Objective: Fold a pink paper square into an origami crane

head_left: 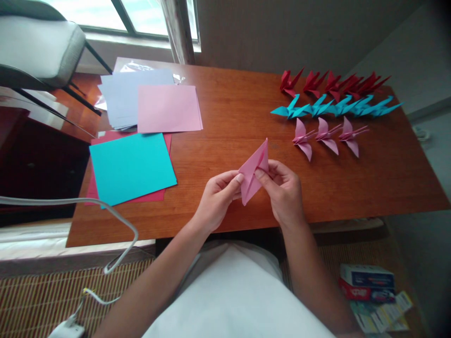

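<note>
A folded pink origami paper [251, 171], shaped like a narrow diamond, is held up over the front of the table between both hands. My left hand [221, 190] pinches its left corner, thumb on top. On the other side my right hand [282, 183] grips the right edge, its thumb pressed on the middle fold and its fingers behind, partly hidden. To the right stand three pink paper cranes [327, 134]. Behind them runs a row of several blue paper cranes [334, 108], and behind that a row of several red paper cranes [333, 84].
On the left of the wooden table [225, 112] lie pink sheets [169, 108], pale grey-blue sheets [123, 101], turquoise sheets [132, 166] and red sheets [157, 195]. A white cable [130, 225] curves past the left front edge. Boxes [366, 281] sit low at right; a chair [38, 44] is at upper left.
</note>
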### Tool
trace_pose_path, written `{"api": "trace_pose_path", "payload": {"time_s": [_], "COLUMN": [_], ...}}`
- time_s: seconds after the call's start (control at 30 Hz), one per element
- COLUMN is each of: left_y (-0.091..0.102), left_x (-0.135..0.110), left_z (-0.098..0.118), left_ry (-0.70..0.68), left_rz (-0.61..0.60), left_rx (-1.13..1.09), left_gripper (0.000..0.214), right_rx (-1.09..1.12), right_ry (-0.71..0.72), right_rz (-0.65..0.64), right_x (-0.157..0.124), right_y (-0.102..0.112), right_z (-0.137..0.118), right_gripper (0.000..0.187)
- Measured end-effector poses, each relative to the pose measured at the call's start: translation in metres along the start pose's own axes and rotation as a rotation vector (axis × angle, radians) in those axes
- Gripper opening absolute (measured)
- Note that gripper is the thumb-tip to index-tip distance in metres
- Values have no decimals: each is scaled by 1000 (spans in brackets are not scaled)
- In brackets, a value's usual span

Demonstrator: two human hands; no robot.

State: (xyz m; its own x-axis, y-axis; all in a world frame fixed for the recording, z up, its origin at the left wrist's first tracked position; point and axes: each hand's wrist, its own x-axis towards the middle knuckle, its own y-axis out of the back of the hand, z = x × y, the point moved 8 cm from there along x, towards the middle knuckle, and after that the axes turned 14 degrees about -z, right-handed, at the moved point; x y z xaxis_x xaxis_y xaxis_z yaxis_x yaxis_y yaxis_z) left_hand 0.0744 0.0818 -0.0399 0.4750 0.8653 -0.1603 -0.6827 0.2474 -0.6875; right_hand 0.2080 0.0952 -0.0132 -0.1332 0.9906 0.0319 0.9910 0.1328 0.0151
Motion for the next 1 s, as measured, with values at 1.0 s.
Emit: {"api": "trace_pose_path", "payload": {"time_s": [1.0], "left_y": [-3], "left_x": [-2], "left_z": [11], "left_ry": [-37], "left_rz": [2], "left_rx": [488], "left_gripper": [31], "right_rx": [-104], "right_ry": [-133], "right_rz": [-204], "right_x": [-10], "right_y": [9], "right_z": [6], "right_gripper": [22]}}
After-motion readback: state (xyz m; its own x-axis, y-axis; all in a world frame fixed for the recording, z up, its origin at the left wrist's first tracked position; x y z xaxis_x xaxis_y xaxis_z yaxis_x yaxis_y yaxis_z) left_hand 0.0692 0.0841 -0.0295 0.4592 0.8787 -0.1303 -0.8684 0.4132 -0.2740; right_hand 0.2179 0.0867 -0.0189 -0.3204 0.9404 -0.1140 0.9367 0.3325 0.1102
